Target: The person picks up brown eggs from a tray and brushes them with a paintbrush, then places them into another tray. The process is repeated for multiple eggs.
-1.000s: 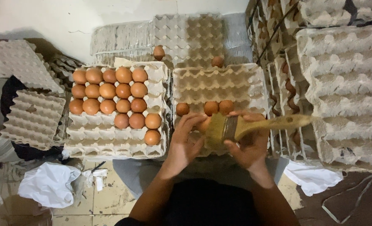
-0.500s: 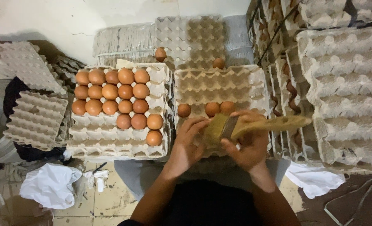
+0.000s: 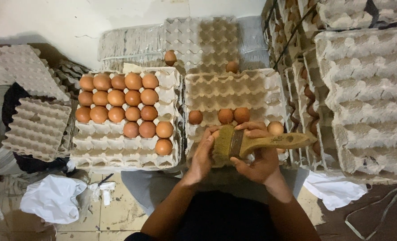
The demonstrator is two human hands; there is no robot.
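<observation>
Wooden-handled and wide, the paintbrush [image 3: 252,143] lies almost level across the front of the picture, its long axis running left to right: bristles at the left end, handle tip pointing off to the right toward the stacked cartons [image 3: 368,98]. The right hand [image 3: 258,163] has its grip closed around the ferrule and the near part of the handle, fingers wrapped over the top. The left hand [image 3: 204,154] is cupped and closed directly against the bristle end, so whatever it holds sits to the left of the brush and touching it. The fingers cover that thing almost entirely; it may be an egg, but the view does not let me say.

Both hands meet over the near edge of the right-hand egg tray [image 3: 234,89], which carries four brown eggs in a loose row just beyond the knuckles, one of them [image 3: 275,128] just beside the right hand's fingers. The left hand is the nearer one to the fuller left egg tray [image 3: 169,80], where brown eggs [image 3: 118,98] fill the far rows. Empty pulp trays [image 3: 38,125] lie further left, and a crumpled white cloth [image 3: 51,198] rests on the floor below them.
</observation>
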